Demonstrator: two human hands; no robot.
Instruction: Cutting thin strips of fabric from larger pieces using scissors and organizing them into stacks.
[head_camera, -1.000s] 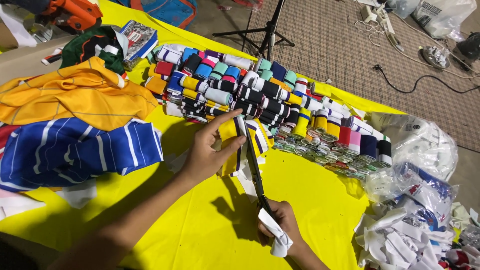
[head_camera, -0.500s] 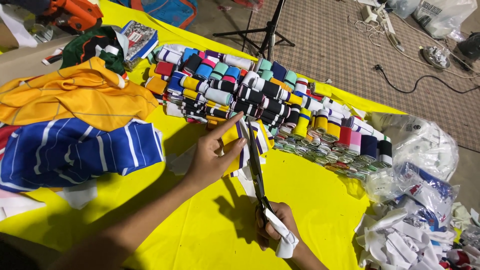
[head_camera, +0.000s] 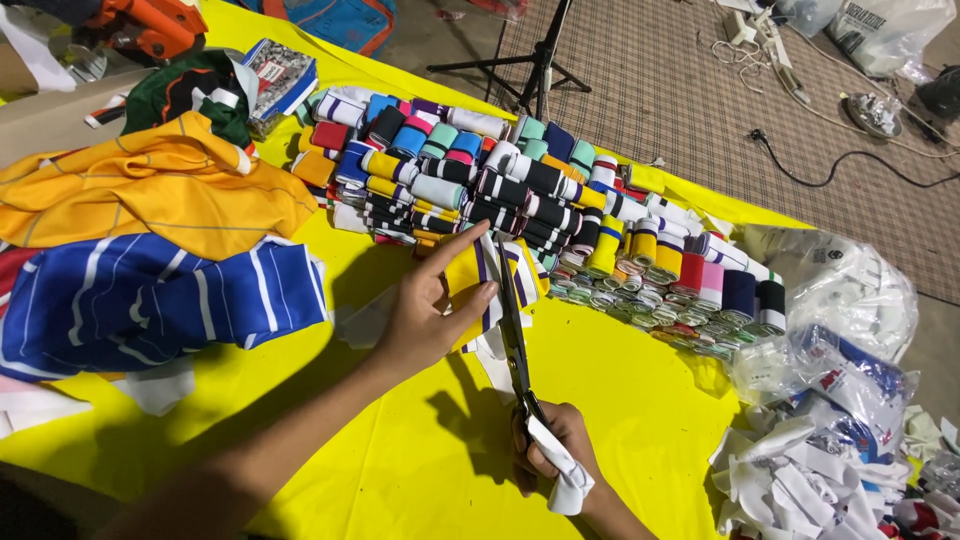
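Head view: left hand (head_camera: 430, 310) flat on yellow striped fabric piece (head_camera: 478, 285), fingers spread, right hand (head_camera: 548, 452) clamped round handles of black scissors (head_camera: 515, 340), blades slicing along fabric edge, all on yellow tablecloth (head_camera: 400, 460) just before rows of rolled ribbed trims (head_camera: 520, 190).

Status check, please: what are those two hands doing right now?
Left hand flat on striped yellow fabric piece. Right hand gripping scissors, blades along it. Rolled trims close behind.
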